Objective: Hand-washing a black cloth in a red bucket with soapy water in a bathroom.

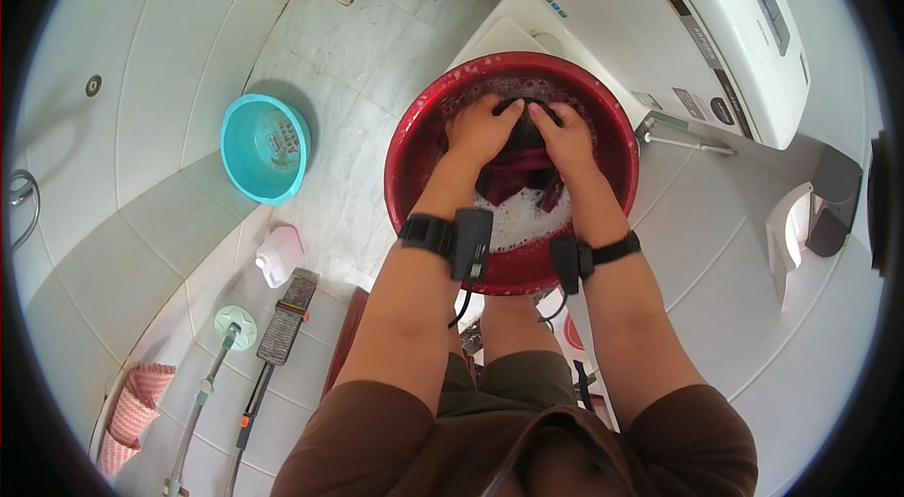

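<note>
A large red basin [403, 205] in front of me holds soapy water with white suds [518, 222]. Inside it lies a wet black garment [525, 133], bunched up, with maroon cloth [515, 175] below it; whether both are one piece I cannot tell. My left hand [480, 130] grips the garment's left side, thumb on top. On the right side my right hand [569, 141] pinches the same black cloth, its thumb close to the left one. The fingertips of both hands are partly hidden by the cloth. Each forearm wears a strapped black device.
A turquoise basin [235, 172] stands on the tiled floor to the left. A white washing machine [650, 36] is just beyond the red basin at right. Near the left wall are a pinkish jug [280, 257], a flat mop [282, 323] and a pink cloth [134, 412].
</note>
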Demonstrator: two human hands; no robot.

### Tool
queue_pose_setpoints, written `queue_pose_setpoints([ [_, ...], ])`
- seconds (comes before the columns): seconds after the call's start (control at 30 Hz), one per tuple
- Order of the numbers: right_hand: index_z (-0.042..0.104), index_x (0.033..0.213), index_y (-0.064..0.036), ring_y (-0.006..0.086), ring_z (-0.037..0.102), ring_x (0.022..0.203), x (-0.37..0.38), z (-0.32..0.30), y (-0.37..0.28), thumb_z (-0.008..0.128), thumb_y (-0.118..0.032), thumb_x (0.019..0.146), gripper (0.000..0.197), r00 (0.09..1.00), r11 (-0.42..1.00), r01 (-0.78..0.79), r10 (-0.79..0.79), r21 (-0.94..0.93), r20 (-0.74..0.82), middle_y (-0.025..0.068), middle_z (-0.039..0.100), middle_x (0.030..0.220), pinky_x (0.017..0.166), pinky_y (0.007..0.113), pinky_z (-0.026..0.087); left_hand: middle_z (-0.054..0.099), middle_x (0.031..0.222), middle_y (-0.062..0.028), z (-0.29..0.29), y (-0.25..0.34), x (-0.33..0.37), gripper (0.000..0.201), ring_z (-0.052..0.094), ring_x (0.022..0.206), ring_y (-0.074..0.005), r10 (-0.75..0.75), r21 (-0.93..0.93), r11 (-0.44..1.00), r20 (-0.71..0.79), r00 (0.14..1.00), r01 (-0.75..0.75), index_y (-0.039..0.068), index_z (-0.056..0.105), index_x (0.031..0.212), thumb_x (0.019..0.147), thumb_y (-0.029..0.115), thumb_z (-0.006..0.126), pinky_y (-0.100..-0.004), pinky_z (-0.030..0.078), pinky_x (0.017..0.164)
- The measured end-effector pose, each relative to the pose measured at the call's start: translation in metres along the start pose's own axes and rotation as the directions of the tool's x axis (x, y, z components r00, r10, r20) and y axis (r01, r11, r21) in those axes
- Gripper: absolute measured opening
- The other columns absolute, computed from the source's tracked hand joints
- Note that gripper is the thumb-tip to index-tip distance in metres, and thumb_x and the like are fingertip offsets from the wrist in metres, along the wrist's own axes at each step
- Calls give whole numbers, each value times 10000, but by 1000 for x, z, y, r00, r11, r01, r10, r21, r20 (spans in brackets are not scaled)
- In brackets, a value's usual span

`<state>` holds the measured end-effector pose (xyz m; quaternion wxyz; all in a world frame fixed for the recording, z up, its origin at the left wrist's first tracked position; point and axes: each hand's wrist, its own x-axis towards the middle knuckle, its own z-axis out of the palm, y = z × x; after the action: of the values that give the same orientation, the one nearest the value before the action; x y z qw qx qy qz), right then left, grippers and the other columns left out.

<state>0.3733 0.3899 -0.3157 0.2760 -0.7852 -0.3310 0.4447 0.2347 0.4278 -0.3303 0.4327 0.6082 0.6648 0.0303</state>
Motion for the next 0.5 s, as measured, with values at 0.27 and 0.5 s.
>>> queue_pose_setpoints([
  [0.27, 595, 773, -83, 262, 508, 877, -62, -41, -12, 779, -241, 580, 310, 900, 887, 435, -426, -154, 89, 93, 555, 830, 803, 341, 401, 585, 717, -90, -5, -3, -55, 190, 574, 700, -277, 185, -400, 846, -401, 897, -353, 40, 555, 719, 777, 210, 617, -376, 423, 639],
  [0.5, 560, 1045, -152, 366, 362, 1125, -58, -18, 28, 691, -242, 676, 402, 894, 799, 412, -446, -438, 26, 164, 407, 1198, 958, 439, 291, 460, 1194, -121, 30, -18, -76, 501, 407, 1122, -313, 275, 111, 961, -316, 908, -252, 151, 506, 1141, 695, 305, 676, -568, 261, 933],
])
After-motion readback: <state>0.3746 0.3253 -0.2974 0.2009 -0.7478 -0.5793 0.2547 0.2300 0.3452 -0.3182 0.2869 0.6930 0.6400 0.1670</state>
